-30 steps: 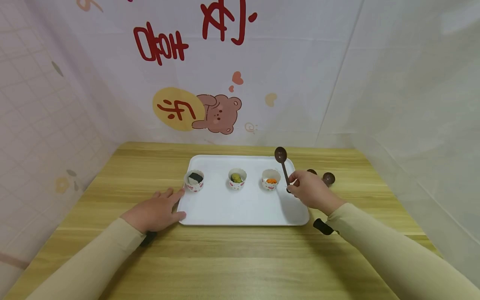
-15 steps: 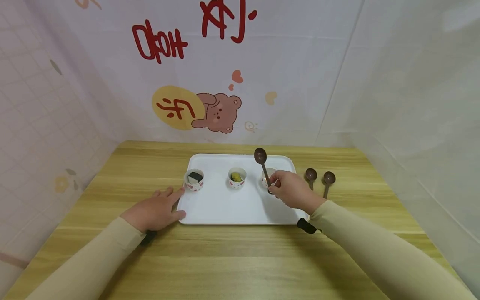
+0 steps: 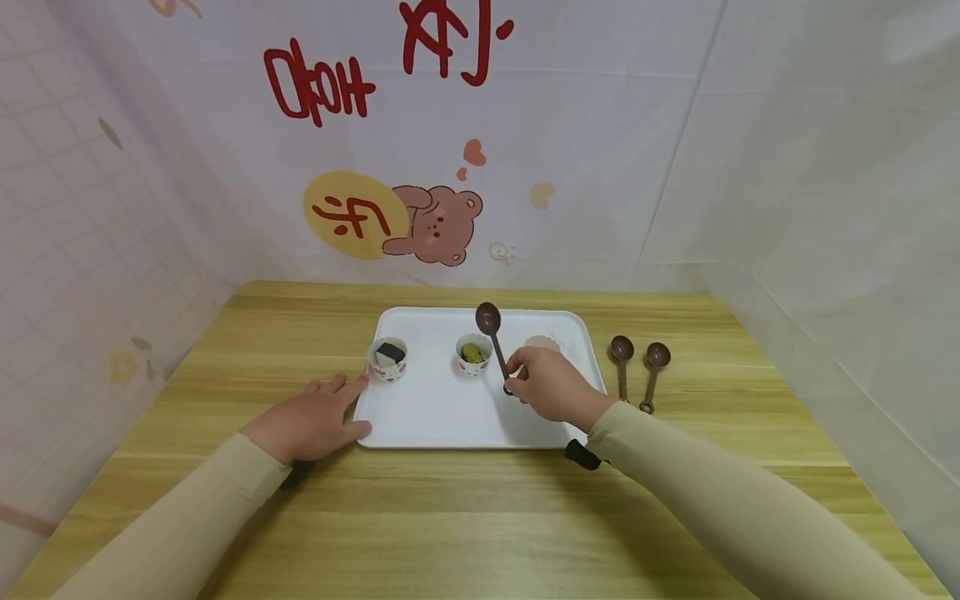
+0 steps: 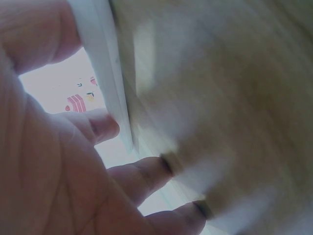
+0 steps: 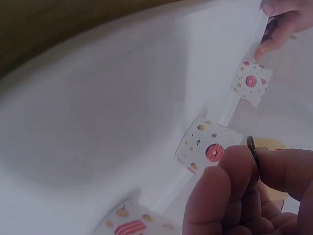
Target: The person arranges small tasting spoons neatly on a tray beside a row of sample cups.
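Note:
A white tray [image 3: 480,440] lies on the wooden table with three small patterned paper cups in a row: left cup [image 3: 388,359], middle cup [image 3: 474,355] and right cup [image 3: 542,342], which is partly hidden behind my right hand. My right hand [image 3: 519,382] pinches the handle of a brown spoon [image 3: 491,329], bowl end up, just right of the middle cup. In the right wrist view my fingers [image 5: 230,181] grip the spoon handle [image 5: 252,152] above the middle cup [image 5: 208,144]. My left hand [image 3: 347,408] rests flat against the tray's left edge [image 4: 110,83].
Two more brown spoons [image 3: 621,360] [image 3: 654,371] lie side by side on the table right of the tray. A printed cloth backdrop [image 3: 420,167] closes off the back and sides. Bare wooden tabletop [image 3: 465,517] stretches in front of the tray.
My right hand has carried the spoon leftward, from the tray's right edge past the right cup to beside the middle cup. The left hand has stayed put.

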The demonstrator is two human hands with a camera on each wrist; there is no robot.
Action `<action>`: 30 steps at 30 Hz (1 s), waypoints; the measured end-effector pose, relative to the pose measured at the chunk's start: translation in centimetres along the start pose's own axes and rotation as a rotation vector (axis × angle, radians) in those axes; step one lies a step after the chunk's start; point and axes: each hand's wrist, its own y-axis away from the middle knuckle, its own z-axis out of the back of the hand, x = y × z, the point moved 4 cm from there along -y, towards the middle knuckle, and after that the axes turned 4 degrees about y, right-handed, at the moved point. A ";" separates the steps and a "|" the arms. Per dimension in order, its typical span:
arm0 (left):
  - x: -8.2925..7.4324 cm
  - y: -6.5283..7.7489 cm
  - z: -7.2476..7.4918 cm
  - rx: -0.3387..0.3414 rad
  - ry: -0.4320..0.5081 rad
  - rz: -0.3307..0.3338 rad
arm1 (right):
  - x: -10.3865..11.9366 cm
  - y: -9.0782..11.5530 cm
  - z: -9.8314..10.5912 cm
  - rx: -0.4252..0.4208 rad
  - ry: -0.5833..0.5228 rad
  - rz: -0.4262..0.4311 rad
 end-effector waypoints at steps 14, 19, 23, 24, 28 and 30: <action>-0.2 0.2 0.2 0.010 0.005 0.011 | 2.7 -0.7 -2.1 0.035 -0.005 -0.014; -0.3 0.1 0.2 0.007 -0.001 0.010 | 3.4 -1.0 -2.8 0.046 0.016 -0.003; -0.2 0.1 0.2 0.011 -0.006 0.013 | 3.9 -1.2 -3.3 0.070 0.015 0.013; -0.2 0.1 0.2 0.012 -0.006 0.014 | 4.0 -1.2 -3.4 0.076 0.016 0.016; -0.1 0.1 0.2 0.015 -0.008 0.018 | 4.4 -1.5 -4.0 0.091 0.033 0.027; 0.0 0.0 0.1 0.015 -0.008 0.018 | 4.6 -1.7 -4.3 0.098 0.035 0.032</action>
